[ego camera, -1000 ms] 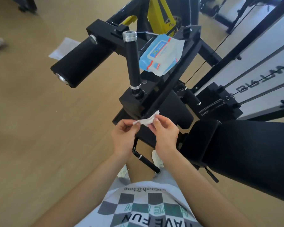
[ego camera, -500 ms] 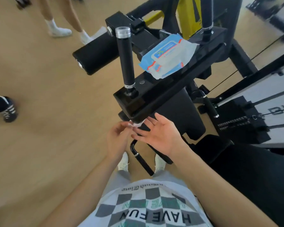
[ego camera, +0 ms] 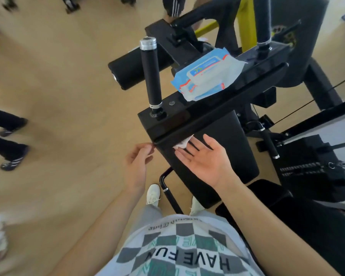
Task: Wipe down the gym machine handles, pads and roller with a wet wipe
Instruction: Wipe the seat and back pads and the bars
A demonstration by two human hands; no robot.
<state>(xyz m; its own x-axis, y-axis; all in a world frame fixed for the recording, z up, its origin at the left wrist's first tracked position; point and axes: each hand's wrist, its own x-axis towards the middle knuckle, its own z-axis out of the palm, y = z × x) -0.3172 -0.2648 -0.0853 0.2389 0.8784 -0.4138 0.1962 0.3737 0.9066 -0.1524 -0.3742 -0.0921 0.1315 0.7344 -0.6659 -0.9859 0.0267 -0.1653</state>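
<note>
We record the left hand (ego camera: 138, 162) with fingers curled at the corner of the black pad (ego camera: 227, 136); whether it pinches anything, we cannot tell. The wet wipe (ego camera: 182, 144) lies against the pad's upper edge, touched by the straight fingertips of the right hand (ego camera: 205, 159), which is palm-up. A wipe pack (ego camera: 205, 74) rests on the frame (ego camera: 253, 74) above.

Wipe pack (ego camera: 205, 73) lies on the machine platform (ego camera: 189, 114), right of upright handle (ego camera: 150, 76).

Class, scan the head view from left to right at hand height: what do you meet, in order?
striped shoe → left hand → right hand → short side handle
</note>
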